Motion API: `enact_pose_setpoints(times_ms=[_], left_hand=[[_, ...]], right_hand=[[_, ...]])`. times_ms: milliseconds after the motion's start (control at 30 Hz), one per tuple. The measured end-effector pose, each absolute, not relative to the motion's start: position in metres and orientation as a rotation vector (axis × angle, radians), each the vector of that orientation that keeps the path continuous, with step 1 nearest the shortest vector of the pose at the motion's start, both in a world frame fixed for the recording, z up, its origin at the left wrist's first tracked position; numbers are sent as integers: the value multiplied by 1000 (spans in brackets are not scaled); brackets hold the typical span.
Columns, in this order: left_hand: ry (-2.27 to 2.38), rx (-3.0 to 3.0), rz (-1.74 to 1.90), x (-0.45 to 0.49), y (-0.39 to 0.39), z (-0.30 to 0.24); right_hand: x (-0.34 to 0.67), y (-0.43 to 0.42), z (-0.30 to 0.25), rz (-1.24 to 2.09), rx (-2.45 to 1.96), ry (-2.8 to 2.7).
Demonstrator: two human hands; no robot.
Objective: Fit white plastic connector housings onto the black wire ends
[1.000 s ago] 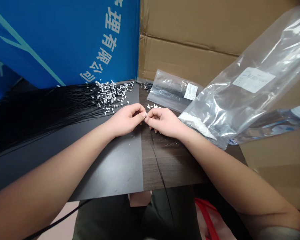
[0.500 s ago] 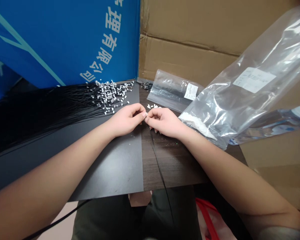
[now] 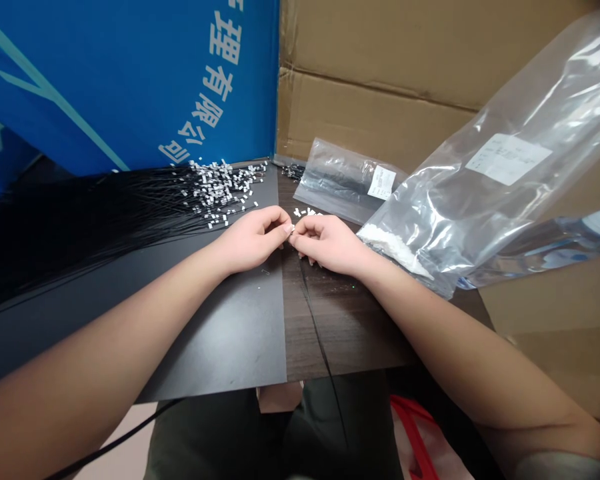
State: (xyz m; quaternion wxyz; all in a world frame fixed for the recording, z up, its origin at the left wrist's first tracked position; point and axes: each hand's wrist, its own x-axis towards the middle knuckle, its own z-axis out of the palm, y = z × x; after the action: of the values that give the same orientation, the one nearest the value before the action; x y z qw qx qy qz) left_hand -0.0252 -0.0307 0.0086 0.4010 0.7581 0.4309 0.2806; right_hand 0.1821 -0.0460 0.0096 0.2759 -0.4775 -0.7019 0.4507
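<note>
Barely anything has shifted since the last frame. The left hand (image 3: pixel 250 240) and right hand (image 3: pixel 330 243) stay curled at centre frame, fingertips pinched together on a tiny white connector (image 3: pixel 291 229).

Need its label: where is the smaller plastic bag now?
The smaller clear plastic bag lies beyond the right hand, beside the larger bag, in the head view.

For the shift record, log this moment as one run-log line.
left hand: pinching small white piece | right hand: fingertips touching it | beside: black wires, loose white pieces
</note>
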Motion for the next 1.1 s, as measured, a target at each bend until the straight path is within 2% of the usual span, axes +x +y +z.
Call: enact_pose_setpoints(times_ms=[1100], left_hand=[[1082,1926,718,-25,-31,10]], right_hand=[[181,-46,11,1215,-1280,-1882]])
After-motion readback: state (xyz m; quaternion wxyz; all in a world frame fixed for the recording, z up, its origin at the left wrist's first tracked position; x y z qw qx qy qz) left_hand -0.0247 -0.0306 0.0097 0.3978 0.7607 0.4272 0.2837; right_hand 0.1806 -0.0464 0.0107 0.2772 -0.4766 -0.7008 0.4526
